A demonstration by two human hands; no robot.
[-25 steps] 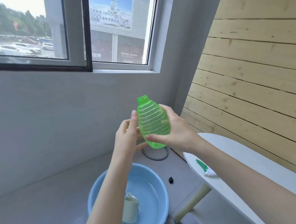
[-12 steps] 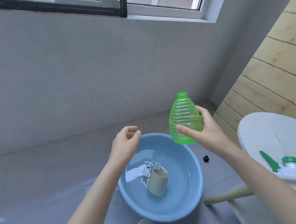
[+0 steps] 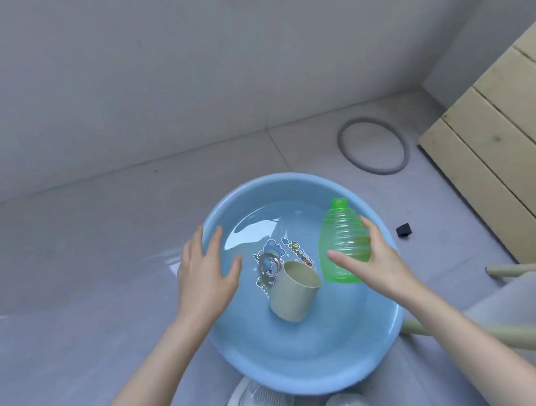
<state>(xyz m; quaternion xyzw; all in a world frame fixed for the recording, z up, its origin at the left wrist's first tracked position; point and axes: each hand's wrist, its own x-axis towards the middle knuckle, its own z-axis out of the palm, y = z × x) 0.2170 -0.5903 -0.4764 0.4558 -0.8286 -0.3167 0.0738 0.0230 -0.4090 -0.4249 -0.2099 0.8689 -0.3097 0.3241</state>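
Bottle: green, ribbed and see-through (image 3: 342,242), with no cap on its neck.
Bottle axis: its long axis runs near to far in the view, almost straight and roughly upright.
Bottle direction: the open neck is at the far, upper end and the base is toward the person.
Bottle place: it is held above the right part of the basin (image 3: 304,378), inside the rim line and clear of the water.
Right hand: it (image 3: 379,264) grips the bottle's lower half. The thumb lies across the front and the fingers curl round the right side.
Left hand: it (image 3: 205,277) holds nothing, its fingers straight and spread. It is over the basin's left rim; I cannot tell whether it touches.
Basin: blue, on the floor, with shallow water and a cartoon print on the bottom.
Cup: beige (image 3: 293,293), tilted in the water just left of the bottle's base, with its mouth facing up and right.
Floor: 1 grey ring (image 3: 343,153) lies beyond the basin and 1 small black cap (image 3: 403,230) to its right.
Near edge: 2 white shoes (image 3: 258,400).
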